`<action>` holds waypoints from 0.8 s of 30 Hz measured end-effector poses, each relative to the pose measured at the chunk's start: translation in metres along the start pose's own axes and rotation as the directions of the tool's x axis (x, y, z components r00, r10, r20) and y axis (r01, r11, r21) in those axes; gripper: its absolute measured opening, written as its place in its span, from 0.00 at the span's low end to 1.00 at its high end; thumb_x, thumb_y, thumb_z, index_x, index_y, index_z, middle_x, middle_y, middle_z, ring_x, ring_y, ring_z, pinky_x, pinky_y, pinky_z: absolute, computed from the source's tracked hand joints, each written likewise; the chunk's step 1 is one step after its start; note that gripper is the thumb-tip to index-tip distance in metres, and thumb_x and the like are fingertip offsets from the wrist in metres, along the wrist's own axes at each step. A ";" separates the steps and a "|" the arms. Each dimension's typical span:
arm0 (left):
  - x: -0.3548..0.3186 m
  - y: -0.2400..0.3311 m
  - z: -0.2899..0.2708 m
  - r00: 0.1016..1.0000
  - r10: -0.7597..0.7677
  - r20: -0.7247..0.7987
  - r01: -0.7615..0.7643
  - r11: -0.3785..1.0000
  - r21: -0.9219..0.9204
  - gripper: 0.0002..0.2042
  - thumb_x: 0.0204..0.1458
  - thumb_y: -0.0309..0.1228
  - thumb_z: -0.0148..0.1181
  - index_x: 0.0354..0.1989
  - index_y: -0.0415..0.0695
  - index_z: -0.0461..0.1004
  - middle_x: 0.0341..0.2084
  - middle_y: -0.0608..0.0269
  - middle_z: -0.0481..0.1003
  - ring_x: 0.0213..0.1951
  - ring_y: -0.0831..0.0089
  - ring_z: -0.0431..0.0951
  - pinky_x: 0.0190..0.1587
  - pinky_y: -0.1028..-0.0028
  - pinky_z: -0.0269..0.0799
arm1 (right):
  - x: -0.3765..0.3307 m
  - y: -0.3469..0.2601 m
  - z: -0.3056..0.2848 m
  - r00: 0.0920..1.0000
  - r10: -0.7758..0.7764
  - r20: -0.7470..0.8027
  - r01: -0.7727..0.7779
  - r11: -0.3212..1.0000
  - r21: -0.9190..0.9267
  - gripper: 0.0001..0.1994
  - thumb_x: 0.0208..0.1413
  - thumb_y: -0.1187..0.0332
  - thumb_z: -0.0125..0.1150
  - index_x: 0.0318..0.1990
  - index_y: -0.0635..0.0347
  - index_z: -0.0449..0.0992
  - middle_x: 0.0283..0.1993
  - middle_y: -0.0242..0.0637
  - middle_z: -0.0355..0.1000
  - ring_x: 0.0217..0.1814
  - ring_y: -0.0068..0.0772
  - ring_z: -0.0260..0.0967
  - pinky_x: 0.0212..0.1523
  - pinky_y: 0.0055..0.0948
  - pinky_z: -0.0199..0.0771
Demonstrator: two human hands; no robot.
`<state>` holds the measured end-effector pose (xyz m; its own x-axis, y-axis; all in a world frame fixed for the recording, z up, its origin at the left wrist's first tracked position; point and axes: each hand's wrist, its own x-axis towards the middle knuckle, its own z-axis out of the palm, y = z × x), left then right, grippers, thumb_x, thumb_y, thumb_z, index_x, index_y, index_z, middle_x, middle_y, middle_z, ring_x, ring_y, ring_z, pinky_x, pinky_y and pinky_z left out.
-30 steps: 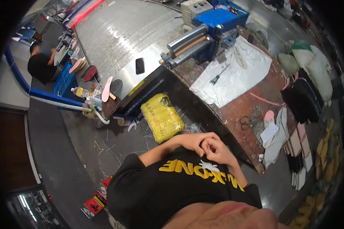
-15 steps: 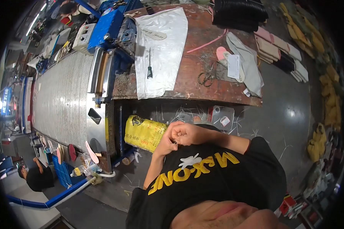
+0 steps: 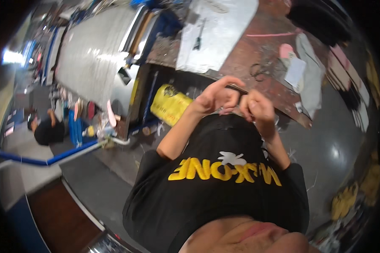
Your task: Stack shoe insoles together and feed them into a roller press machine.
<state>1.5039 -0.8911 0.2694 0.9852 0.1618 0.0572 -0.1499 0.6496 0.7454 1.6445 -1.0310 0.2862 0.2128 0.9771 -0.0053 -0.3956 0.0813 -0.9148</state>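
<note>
In front of my waist, my left hand [image 3: 217, 98] is curled, its fingers bent round a dark, slim, flat-edged object [image 3: 236, 89]. Most of that object is hidden, so its kind does not show. Close on its right, my right hand [image 3: 258, 109] is closed with the fingers folded in, near the object's other end. Whether it grips that end or something small cannot be made out. Both hands are above the floor, just short of the worktable [image 3: 236, 63]. A yellow printed sack [image 3: 169, 103] lies below and to the left of my left hand.
On the table are a white sheet [image 3: 215, 38], a dark-handled screwdriver [image 3: 198, 41], scissors [image 3: 257, 71], a white paper [image 3: 295, 71] and grey cloth [image 3: 310, 71]. A conveyor machine [image 3: 95, 50] stands at left, with a blue-and-white rail [image 3: 67, 156]. Another person [image 3: 48, 128] is at far left.
My hands have moved right and farther out, from clasped together to slightly apart, and the dark slim object now shows between them. The whole view has turned and shifted.
</note>
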 end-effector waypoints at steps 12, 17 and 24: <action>0.025 0.031 -0.039 1.000 -0.022 -0.010 0.023 0.998 0.055 0.61 0.21 0.55 0.80 0.64 0.37 0.52 0.33 0.55 0.76 0.39 0.65 0.80 0.42 0.72 0.75 | 0.059 -0.018 0.026 0.989 -0.078 0.122 0.117 0.927 -0.356 0.08 0.54 0.74 0.63 0.40 0.68 0.75 0.28 0.29 0.71 0.27 0.13 0.64 0.27 0.16 0.65; 0.022 0.057 -0.080 0.988 -0.152 0.040 0.143 0.976 0.167 0.56 0.26 0.35 0.84 0.65 0.39 0.51 0.34 0.59 0.76 0.38 0.70 0.78 0.43 0.72 0.74 | 0.096 -0.017 0.037 0.989 -0.093 0.113 0.142 0.796 -0.588 0.06 0.51 0.73 0.65 0.36 0.63 0.77 0.26 0.33 0.72 0.26 0.16 0.64 0.28 0.21 0.66; 0.014 0.069 -0.130 0.978 -0.063 0.200 0.062 0.998 0.011 0.53 0.29 0.41 0.82 0.64 0.42 0.53 0.41 0.60 0.74 0.43 0.73 0.77 0.47 0.74 0.73 | 0.150 -0.025 0.068 0.973 0.037 0.228 0.136 0.708 -0.693 0.05 0.49 0.74 0.64 0.33 0.63 0.76 0.22 0.35 0.69 0.22 0.24 0.65 0.24 0.25 0.63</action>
<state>1.4970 -0.7475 0.2357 0.9894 -0.0316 0.1417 -0.0874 0.6501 0.7548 1.6257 -0.8728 0.3359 -0.0116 0.9985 0.0535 0.3680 0.0540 -0.9282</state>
